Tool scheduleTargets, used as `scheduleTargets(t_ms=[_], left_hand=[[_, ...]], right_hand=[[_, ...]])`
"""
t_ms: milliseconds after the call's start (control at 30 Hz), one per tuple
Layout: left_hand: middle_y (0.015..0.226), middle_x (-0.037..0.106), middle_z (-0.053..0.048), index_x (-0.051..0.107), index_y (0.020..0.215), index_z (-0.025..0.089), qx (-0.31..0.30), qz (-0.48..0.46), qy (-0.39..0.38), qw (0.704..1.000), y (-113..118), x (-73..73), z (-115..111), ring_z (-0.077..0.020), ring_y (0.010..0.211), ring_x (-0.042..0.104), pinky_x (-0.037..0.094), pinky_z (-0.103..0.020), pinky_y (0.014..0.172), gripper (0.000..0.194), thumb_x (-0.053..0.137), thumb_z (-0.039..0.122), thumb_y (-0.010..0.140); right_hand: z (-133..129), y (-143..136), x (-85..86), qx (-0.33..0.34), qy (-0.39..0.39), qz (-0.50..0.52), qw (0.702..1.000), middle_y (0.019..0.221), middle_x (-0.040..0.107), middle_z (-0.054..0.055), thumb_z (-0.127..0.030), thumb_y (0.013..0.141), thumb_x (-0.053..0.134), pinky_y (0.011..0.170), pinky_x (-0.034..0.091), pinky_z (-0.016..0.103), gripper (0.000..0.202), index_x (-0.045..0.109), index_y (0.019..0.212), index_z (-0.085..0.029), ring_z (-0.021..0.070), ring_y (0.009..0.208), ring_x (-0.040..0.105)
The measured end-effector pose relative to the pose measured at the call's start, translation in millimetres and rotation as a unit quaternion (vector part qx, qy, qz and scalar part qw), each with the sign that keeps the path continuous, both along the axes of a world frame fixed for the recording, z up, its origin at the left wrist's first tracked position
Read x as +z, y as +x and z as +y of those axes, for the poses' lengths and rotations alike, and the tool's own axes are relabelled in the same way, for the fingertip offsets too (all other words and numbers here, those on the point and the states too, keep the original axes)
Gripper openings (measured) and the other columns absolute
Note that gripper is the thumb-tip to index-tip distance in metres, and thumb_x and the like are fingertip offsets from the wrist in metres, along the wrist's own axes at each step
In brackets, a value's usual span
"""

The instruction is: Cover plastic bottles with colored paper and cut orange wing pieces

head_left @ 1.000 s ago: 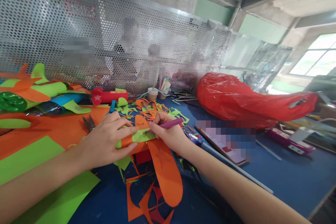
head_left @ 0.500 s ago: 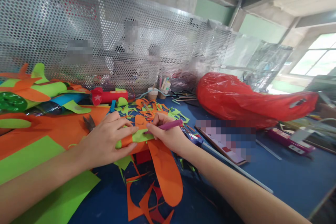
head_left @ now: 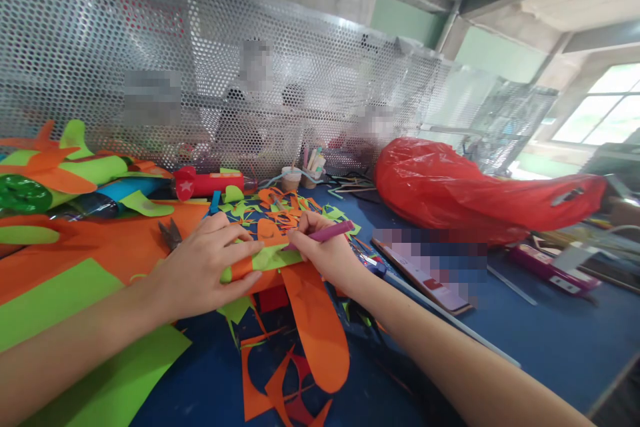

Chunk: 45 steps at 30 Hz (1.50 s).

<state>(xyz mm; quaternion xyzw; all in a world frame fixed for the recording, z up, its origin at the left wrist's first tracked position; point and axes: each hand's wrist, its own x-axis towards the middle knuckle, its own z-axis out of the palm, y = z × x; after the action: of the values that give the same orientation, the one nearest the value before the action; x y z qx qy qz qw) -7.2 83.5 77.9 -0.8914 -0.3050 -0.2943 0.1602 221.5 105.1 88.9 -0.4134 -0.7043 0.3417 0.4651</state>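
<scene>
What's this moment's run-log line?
left hand: holding rounded orange-green paper piece | right hand: holding slim purple pen | pen tip: at green part

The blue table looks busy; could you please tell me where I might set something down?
Bare table shows at right, between the white stick, the purple box and the table's edge; a smaller patch lies between the green sheet and orange scraps. Scraps crowd the right hand.

We lose parts of the grey tool (head_left: 170,235), toward nine o'clock, and the green-and-orange roll (head_left: 270,257) behind the left hand (head_left: 203,267); the right hand (head_left: 323,250) hides some of the pen (head_left: 333,231). At eight, the bottom edge cuts the green sheet (head_left: 133,370). Blurring masks part of the purple panel (head_left: 449,296) at four and a person's head (head_left: 256,63) at eleven.
</scene>
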Motion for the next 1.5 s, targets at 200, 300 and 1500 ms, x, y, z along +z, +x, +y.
scheduleTargets(t_ms=[200,300,1500], left_hand=[[0.106,0.069,-0.008,0.071,0.112,0.021,0.013,0.015,-0.014,1.0,0.2,3.2,-3.1,-0.0261,0.091,0.055,0.05,-0.045,0.084,0.025,0.058,0.036,0.097],[0.103,0.069,-0.009,0.072,0.111,0.021,0.003,0.004,-0.002,1.0,0.4,1.4,-1.4,-0.0265,0.087,0.055,0.049,-0.046,0.082,0.025,0.058,0.036,0.096],[0.103,0.069,-0.01,0.071,0.11,0.018,-0.006,0.007,0.001,1.0,0.1,-0.2,-0.2,-0.0263,0.088,0.053,0.048,-0.046,0.081,0.028,0.054,0.037,0.098]], right_hand=[[0.8,1.2,1.5,0.01,0.007,-0.017,1.0,0.05,0.041,-0.008,-0.026,0.075,0.058,0.057,0.035,0.027,0.024,0.038,0.061,-0.025,0.013,0.054,0.042],[0.7,1.6,1.1,0.006,0.013,-0.021,1.0,0.051,0.044,-0.007,-0.027,0.076,0.059,0.056,0.035,0.027,0.023,0.04,0.062,-0.025,0.0131,0.054,0.042],[3.8,3.9,1.6,0.025,0.007,-0.031,0.999,0.052,0.043,-0.007,-0.028,0.075,0.058,0.057,0.037,0.027,0.021,0.042,0.062,-0.025,0.014,0.057,0.047]])
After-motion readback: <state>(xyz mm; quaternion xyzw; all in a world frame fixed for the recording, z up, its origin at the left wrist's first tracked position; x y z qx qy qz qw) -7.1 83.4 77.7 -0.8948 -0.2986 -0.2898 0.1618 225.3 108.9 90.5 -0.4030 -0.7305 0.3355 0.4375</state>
